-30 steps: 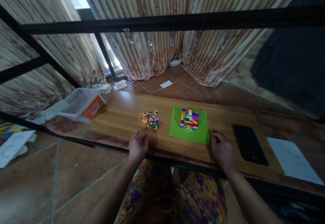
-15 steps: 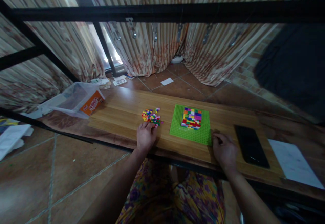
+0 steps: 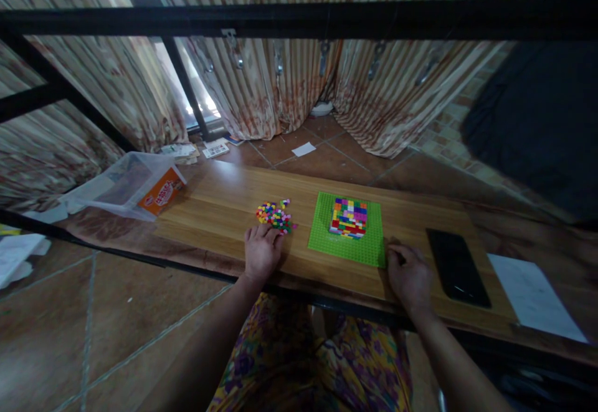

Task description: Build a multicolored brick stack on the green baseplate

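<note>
A heap of small toy building bricks (image 3: 270,212) in many colours lies on the wooden tabletop. At its near edge is my left hand (image 3: 262,253), palm down, its fingers slightly apart and bent over the closest bricks. A green studded baseplate (image 3: 320,237) lies right of the heap. On it stands a blocky, multicoloured brick structure (image 3: 349,217) with stepped rows. My right hand (image 3: 410,278) rests by the baseplate's near right corner. Its fingers are curled, with thumb and forefinger close together; whatever is between them is too small or hidden to make out.
A black phone (image 3: 458,267) lies right of my right hand, with a white sheet (image 3: 537,297) beyond it. A clear plastic bin (image 3: 126,184) with an orange label stands at the left end. A dark metal bar (image 3: 299,19) crosses in front of the curtains.
The whole view has shifted slightly, so everything sits a little further left. Both hands keep nearly the same places beside the heap and the baseplate.
</note>
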Motion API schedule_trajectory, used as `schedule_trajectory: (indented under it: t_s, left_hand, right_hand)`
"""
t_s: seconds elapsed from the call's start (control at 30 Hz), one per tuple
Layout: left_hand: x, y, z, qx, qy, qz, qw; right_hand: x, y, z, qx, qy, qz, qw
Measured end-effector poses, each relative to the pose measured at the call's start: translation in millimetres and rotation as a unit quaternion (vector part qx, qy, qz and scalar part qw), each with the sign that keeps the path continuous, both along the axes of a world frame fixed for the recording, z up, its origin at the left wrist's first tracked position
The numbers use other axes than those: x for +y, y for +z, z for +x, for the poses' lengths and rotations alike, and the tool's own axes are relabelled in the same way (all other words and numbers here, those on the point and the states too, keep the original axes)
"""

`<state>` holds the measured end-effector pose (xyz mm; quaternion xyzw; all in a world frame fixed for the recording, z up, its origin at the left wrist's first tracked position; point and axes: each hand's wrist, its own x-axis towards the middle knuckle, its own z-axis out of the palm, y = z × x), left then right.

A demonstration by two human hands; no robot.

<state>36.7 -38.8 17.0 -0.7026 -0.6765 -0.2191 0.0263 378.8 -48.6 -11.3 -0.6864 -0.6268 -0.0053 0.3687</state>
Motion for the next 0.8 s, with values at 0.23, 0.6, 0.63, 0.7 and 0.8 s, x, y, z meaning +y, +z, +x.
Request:
schedule_trajectory:
  t_s: [0.23,0.6,0.63,0.7,0.8]
  left_hand:
    - [3,4.4,9,0.029,-0.006,0.002,1.0]
    - [-2,7.9,9,0.016,0.032,0.0,0.999]
    - [-3,7.8,8,0.016,0.034,-0.002,0.999]
    - [-4,7.8,7,0.021,0.036,-0.005,0.999]
    - [-1,7.8,9,0.031,0.036,-0.009,0.999]
  right_hand:
    - [1,-0.7,-1,0.01,-0.008,0.002,1.0]
    - [1,-2.8,0,0.017,-0.004,-0.002,1.0]
    - [1,-2.9,0,0.017,-0.004,-0.003,1.0]
    - [1,-2.7,0,0.015,-0.001,-0.005,1.0]
    - [1,-1.5,-1,0.014,0.002,-0.009,1.0]
